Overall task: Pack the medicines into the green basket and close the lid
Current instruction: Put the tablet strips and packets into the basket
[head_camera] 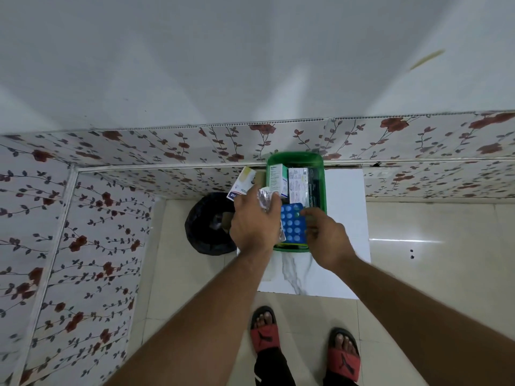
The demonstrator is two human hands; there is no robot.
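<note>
basket (323, 190) green; blister pack (292, 222) blue with pale round pills; strip (264, 196) silver foil; table (345, 218) white, grey-veined; wall panels (83, 246) white with red flowers; sandals (264, 334) red and black.

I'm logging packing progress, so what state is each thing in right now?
Basket: open, no lid on it, partly filled.
Boxes: lying inside the basket.
Blue blister: in the basket's near end, right hand fingertips on it.
Foil strip: crumpled, in left hand grip.
White box: held in left hand, outside the basket.
Black bag: open, on the floor.
</note>
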